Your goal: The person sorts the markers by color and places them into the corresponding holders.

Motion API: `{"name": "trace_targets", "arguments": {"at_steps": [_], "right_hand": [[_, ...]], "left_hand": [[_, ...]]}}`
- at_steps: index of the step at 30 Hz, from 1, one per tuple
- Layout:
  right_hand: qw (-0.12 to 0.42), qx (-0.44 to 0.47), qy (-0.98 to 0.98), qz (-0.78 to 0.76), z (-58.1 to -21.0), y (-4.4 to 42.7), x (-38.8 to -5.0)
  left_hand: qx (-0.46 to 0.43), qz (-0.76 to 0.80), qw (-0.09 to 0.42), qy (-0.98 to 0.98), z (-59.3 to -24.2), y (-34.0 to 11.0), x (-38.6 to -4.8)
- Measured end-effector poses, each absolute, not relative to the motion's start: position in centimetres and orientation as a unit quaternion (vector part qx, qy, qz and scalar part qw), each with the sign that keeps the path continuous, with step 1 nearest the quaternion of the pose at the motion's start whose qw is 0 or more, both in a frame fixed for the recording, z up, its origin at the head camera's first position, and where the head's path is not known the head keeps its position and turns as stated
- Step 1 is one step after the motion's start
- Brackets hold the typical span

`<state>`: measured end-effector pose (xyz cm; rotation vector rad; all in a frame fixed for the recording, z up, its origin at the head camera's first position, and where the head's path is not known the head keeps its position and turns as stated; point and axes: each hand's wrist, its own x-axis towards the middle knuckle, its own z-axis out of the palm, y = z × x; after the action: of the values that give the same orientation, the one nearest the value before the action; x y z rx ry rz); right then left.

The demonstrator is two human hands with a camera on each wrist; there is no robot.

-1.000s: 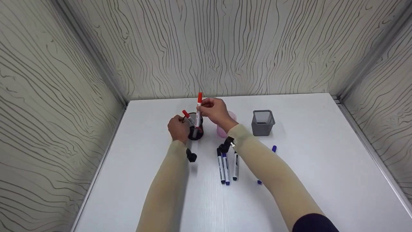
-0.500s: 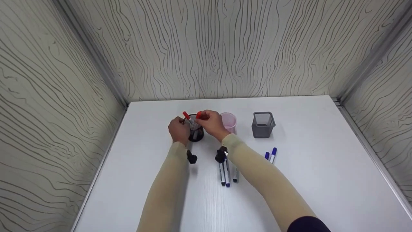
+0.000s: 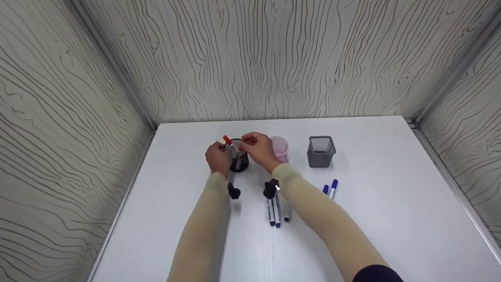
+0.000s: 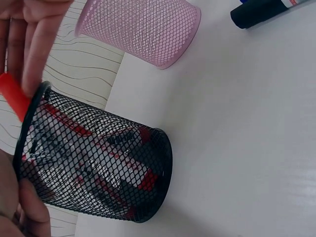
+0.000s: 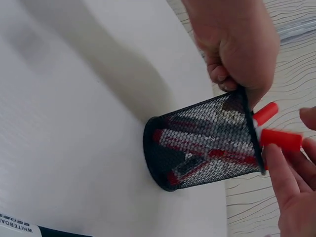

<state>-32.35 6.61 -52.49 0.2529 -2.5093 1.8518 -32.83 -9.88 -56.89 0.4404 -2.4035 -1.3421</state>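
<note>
A black mesh pen holder [image 3: 239, 163] stands at the table's back left, with several red-and-white markers visible through its mesh in both wrist views. My left hand [image 3: 218, 158] grips its rim, fingers curled over the edge. One red-capped marker [image 3: 227, 140] leans out toward that hand. Over the opposite side of the rim is my right hand [image 3: 259, 149]. In the right wrist view, its fingers [image 5: 282, 177] lie by the red cap [image 5: 282, 139] of another marker standing in the holder, and the fingertips are spread apart around it.
Right of the black holder stand a pink mesh cup [image 3: 280, 145] and a grey square mesh holder [image 3: 321, 154]. Black- and blue-capped markers [image 3: 278, 213] lie in front, partly under the right forearm. More blue-capped markers [image 3: 333, 187] lie farther right. Patterned walls [image 3: 250, 58] enclose the table.
My right hand has lowered a red-capped marker into the black holder, and its fingers have parted from the cap. The left hand has kept its grip on the rim.
</note>
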Motion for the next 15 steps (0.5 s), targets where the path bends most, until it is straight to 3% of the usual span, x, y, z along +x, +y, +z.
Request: {"name": "trace_targets", "arguments": {"at_steps": [9,15], "right_hand": [[0.107,0.06,-0.817,0.564,-49.9,10.8,-33.2],[0.096,0.01,-0.856,0.507,-48.8,14.9,-34.1]], "left_hand": [[0.146,-0.469,0.186,-0.851,-56.8,-9.9,-32.8],[0.151,-0.478,0.171,-0.848,-56.9,-9.9,-32.7]]}}
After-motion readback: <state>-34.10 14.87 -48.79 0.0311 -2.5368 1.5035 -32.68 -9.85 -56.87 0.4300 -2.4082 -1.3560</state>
